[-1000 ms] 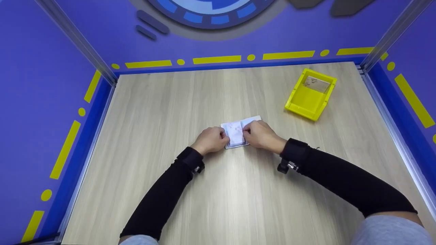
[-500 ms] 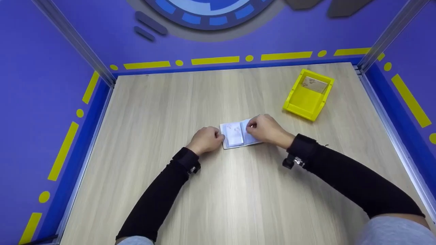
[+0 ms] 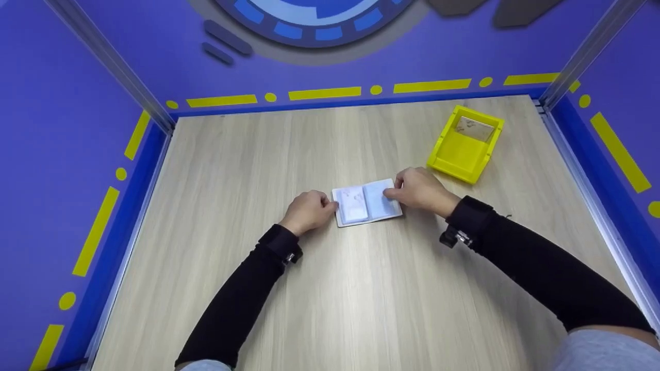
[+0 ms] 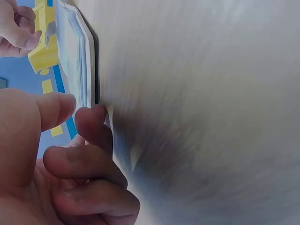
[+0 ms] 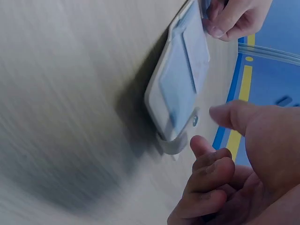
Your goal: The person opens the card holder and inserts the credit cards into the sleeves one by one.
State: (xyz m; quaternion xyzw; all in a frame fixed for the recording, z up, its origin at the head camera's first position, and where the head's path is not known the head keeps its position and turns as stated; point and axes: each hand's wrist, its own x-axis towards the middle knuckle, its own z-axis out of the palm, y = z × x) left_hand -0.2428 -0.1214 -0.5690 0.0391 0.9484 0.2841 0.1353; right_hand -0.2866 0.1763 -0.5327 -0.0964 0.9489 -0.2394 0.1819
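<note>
An open card holder [image 3: 382, 202] with bluish clear sleeves lies on the table. On its left half sits a white card [image 3: 353, 203] with faint pinkish marks. My left hand [image 3: 309, 211] pinches the holder's left edge between thumb and forefinger; the left wrist view shows the edge running in between them. At the holder's right edge is my right hand [image 3: 420, 189], its thumb over the right half in the head view. In the right wrist view that thumb [image 5: 229, 115] and the fingers stand apart, with nothing between them. A pale strap [image 5: 173, 143] with a metal snap [image 5: 195, 120] sticks out from the holder's end.
A yellow bin [image 3: 438, 164] stands at the back right of the wooden table [image 3: 258, 154], with a whitish patterned card [image 3: 474, 129] leaning inside its far end. Blue-purple panels [image 3: 309, 72] close in the back and both sides.
My right hand has moved right, off the white card and across to the holder's right edge, baring the right half. My left hand has shifted slightly left along with the view.
</note>
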